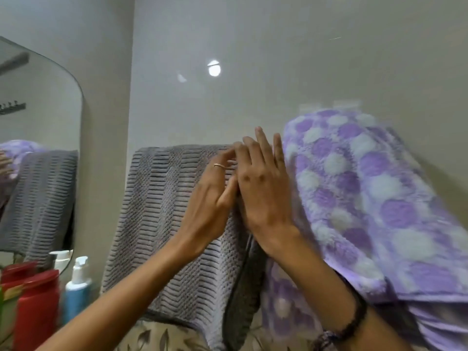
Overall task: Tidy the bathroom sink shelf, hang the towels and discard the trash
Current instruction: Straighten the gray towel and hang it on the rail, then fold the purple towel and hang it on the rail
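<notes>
A grey ribbed towel (162,211) hangs on the wall in the middle of the view. To its right hangs a fluffy purple towel with white dots (367,198). My left hand (215,198), with a ring on one finger, lies on the grey towel's right edge; its fingertips bend at the top corner. My right hand (263,188) is held flat with straight fingers against the purple towel's left edge, touching my left hand. The rail or hooks under both towels are hidden.
A mirror (38,148) on the left wall reflects both towels. Below it stand a red jar (35,312), a blue pump bottle (76,297) and a white pump bottle (60,259). A leaf-patterned surface (157,338) shows at the bottom.
</notes>
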Available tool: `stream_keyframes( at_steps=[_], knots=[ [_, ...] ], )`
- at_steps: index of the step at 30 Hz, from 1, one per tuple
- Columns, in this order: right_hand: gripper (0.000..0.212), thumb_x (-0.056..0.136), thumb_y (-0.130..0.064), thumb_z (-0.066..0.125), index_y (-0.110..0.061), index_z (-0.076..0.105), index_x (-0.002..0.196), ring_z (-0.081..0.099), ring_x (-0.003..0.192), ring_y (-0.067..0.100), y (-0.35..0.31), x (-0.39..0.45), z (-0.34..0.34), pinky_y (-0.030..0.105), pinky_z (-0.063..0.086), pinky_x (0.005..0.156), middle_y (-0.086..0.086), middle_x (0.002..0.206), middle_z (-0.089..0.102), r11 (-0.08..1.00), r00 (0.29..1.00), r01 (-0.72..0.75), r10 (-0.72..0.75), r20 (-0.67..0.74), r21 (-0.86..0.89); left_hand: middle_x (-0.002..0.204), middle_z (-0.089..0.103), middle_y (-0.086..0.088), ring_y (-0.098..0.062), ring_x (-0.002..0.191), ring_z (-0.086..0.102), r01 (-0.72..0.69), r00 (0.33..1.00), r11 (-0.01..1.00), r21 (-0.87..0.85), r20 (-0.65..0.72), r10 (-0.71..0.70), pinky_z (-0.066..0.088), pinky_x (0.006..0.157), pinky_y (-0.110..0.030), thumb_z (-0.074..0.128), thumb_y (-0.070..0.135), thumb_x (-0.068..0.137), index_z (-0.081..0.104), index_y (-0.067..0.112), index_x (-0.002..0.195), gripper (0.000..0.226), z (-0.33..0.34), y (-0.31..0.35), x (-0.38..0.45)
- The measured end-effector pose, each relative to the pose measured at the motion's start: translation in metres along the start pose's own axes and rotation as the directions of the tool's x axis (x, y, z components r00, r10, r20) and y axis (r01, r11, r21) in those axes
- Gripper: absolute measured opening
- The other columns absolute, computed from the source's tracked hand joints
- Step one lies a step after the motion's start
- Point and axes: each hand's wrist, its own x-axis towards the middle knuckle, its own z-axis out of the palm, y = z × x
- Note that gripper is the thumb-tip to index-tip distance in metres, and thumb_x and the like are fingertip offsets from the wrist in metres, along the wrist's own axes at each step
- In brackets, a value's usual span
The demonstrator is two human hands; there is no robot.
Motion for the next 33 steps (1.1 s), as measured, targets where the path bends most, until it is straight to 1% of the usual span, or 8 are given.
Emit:
stream_keyframes(
  at_steps=[3,6,15,20,24,26,29,33],
  knots=[
    [0.056,0.086,-0.011,0.016,-0.008,0.029,0.141,0.004,0.146,0.028,0.017,-0.007,-0.029,0.038,-0.022,0.107,0.011,0.150,0.031,0.997,0.997,-0.060,0.058,-0.041,-0.044,0.121,0.058,0.010,-0.003,0.112,0.056,-0.034,0.999,0.993,-0.115,-0.020,0.032,0.046,0.097,-0.032,0.039,0.026,0.091,0.042,0.032,0.121,0.031,0.013,0.039,0.001],
    [0.051,0.091,-0.011,0.026,-0.010,0.025,0.142,0.004,0.146,0.027,0.037,-0.014,-0.052,0.043,-0.022,0.107,0.011,0.151,0.029,0.993,0.996,-0.083,0.082,-0.017,-0.083,0.119,0.060,0.010,-0.005,0.110,0.058,-0.037,0.999,0.990,-0.138,-0.019,0.034,0.048,0.095,-0.036,0.041,0.026,0.092,0.043,0.034,0.120,0.029,0.025,0.068,0.002],
    [0.055,0.095,-0.028,0.036,-0.018,0.016,0.145,0.002,0.145,0.029,0.082,-0.028,-0.070,0.061,-0.003,0.112,0.013,0.155,0.010,0.980,0.967,-0.198,0.190,0.169,0.033,0.123,0.058,0.003,-0.013,0.115,0.054,0.064,0.997,0.997,-0.036,0.034,-0.063,0.046,0.097,-0.046,0.040,0.037,0.089,0.046,0.026,0.125,0.038,0.052,0.105,0.001],
    [0.072,0.091,-0.043,0.042,-0.021,0.002,0.147,0.003,0.143,0.036,0.096,-0.034,-0.058,0.063,0.010,0.109,0.017,0.156,-0.003,0.954,0.940,-0.296,0.283,0.189,0.041,0.126,0.053,0.006,-0.007,0.115,0.049,0.082,0.994,0.994,0.071,0.061,-0.087,0.045,0.096,-0.038,0.041,0.041,0.085,0.043,0.031,0.124,0.041,0.056,0.116,0.003],
    [0.079,0.089,-0.045,0.046,-0.020,-0.001,0.148,0.031,0.131,0.035,0.105,-0.034,-0.048,0.047,0.037,0.099,0.019,0.154,0.010,0.932,0.929,-0.341,0.314,0.195,0.122,0.129,0.051,0.003,-0.014,0.119,0.048,0.074,0.997,0.986,0.150,0.019,-0.078,0.043,0.096,-0.040,0.046,0.034,0.092,0.044,0.027,0.123,0.032,0.055,0.126,0.023],
    [0.076,0.094,-0.042,0.042,-0.016,-0.006,0.148,0.037,0.131,0.033,0.108,-0.037,-0.043,0.042,0.039,0.100,0.020,0.154,0.012,0.914,0.919,-0.358,0.309,0.244,0.189,0.130,0.050,0.000,-0.018,0.119,0.048,0.097,0.995,0.975,0.201,0.011,-0.101,0.042,0.095,-0.039,0.047,0.032,0.092,0.045,0.026,0.122,0.030,0.056,0.130,0.029],
    [0.071,0.095,-0.029,0.042,-0.010,-0.002,0.147,0.052,0.116,0.031,0.113,-0.048,-0.046,0.039,0.043,0.093,0.016,0.143,0.038,0.853,0.916,-0.384,0.303,0.263,0.353,0.130,0.047,-0.001,-0.020,0.119,0.047,0.156,0.984,0.952,0.264,0.040,-0.172,0.038,0.091,-0.033,0.049,0.039,0.089,0.046,0.027,0.122,0.035,0.061,0.131,0.030],
    [0.071,0.088,-0.020,0.051,-0.008,0.010,0.144,0.058,0.105,0.036,0.109,-0.076,-0.068,0.038,0.044,0.084,0.016,0.121,0.059,0.724,0.868,-0.494,0.375,0.325,0.481,0.133,0.046,-0.011,-0.025,0.118,0.046,0.353,0.922,0.894,0.275,0.061,-0.383,0.039,0.097,-0.040,0.055,0.054,0.080,0.041,0.022,0.131,0.062,0.072,0.123,0.036]
  ],
)
